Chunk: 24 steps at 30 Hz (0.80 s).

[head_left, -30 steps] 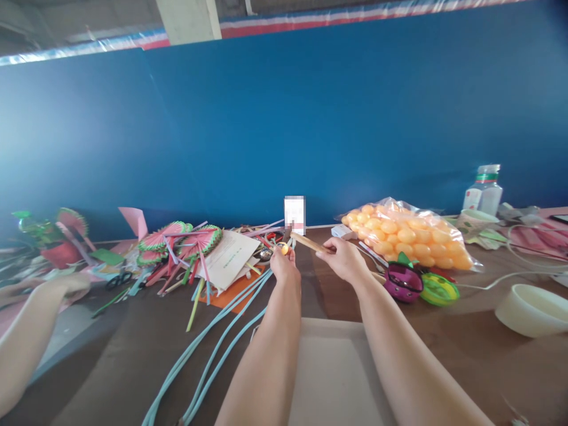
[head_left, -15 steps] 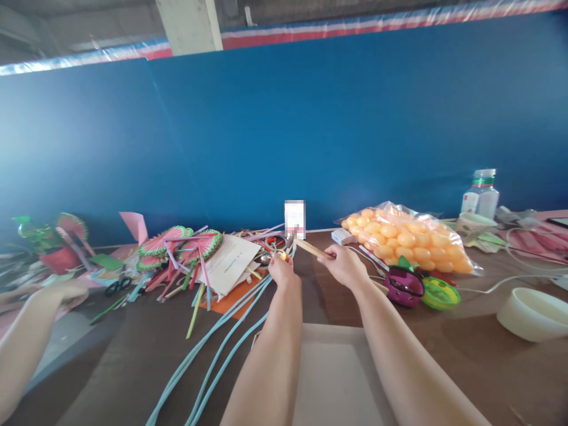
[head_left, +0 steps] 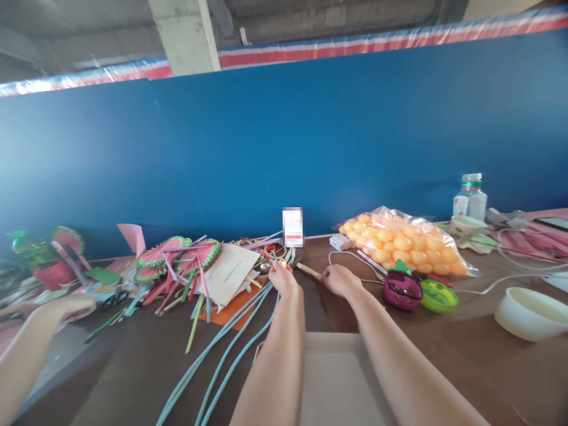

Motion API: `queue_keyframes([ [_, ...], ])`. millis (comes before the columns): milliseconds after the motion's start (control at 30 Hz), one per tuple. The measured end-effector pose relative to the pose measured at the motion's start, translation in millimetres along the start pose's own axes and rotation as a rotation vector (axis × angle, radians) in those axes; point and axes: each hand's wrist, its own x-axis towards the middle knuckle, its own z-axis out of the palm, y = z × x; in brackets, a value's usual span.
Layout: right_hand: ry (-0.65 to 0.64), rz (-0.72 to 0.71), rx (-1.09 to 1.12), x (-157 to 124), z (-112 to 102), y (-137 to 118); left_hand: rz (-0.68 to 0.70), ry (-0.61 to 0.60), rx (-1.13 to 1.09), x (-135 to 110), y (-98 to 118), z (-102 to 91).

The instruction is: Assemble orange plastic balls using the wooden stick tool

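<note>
In the head view my left hand (head_left: 284,280) is closed at the far end of the pale blue cables. Its fingertips are at a shiny, rounded metal piece (head_left: 279,263), whose kind I cannot make out. To the right, my right hand (head_left: 341,280) is closed around a wooden handle (head_left: 309,271) that points left toward the other hand. The handle's far end is small and blurred. Just behind the two hands stands a white card-like item (head_left: 293,225), partly pixelated.
Left lie pink-and-green paper fans (head_left: 164,251), papers (head_left: 228,272) and scissors (head_left: 110,300). Another person's arm (head_left: 38,337) reaches in there. Right are a bag of orange balls (head_left: 402,242), a purple basket (head_left: 402,291) and a white bowl (head_left: 528,322). A grey tray (head_left: 337,378) lies between my forearms.
The wooden handle has dropped and drawn back from the white card with my right hand. My left hand stays by the metal piece. The view has tilted up slightly.
</note>
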Motion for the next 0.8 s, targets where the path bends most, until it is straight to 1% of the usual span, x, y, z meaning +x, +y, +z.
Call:
queue_keyframes([
  [100, 0.040, -0.016, -0.002, 1.5, 5.4, -0.2, -0.010, -0.013, 0.028, 1.8, -3.6, 0.9],
  [167, 0.114, -0.034, -0.004, 3.7, 9.9, -3.8, -0.002, -0.013, 0.035, 3.2, -6.2, 2.2],
  [267, 0.221, -0.104, -0.006, 7.6, 13.0, -18.7, 0.011, -0.007, 0.035, 4.7, -10.4, 4.3],
  [333, 0.241, -0.152, -0.014, 10.6, 10.9, -34.3, 0.018, -0.019, 0.038, 4.2, -12.4, 4.8],
  [433, 0.226, -0.178, -0.072, 16.9, 3.6, -60.0, 0.042, -0.043, 0.025, 0.9, -13.2, 4.1],
  [567, 0.154, -0.178, -0.153, 30.4, -5.4, -85.3, 0.042, -0.066, -0.004, -3.9, -11.7, 3.0],
  [667, 0.104, -0.163, -0.182, 40.8, -5.5, -93.7, 0.032, -0.077, -0.035, -4.4, -11.2, 3.6],
  [733, 0.095, -0.152, -0.179, 45.5, -0.7, -94.7, 0.022, -0.089, -0.062, -2.8, -11.8, 4.0],
  [800, 0.102, -0.144, -0.150, 48.0, 7.5, -93.3, 0.012, -0.089, -0.042, 0.2, -13.1, 3.5],
])
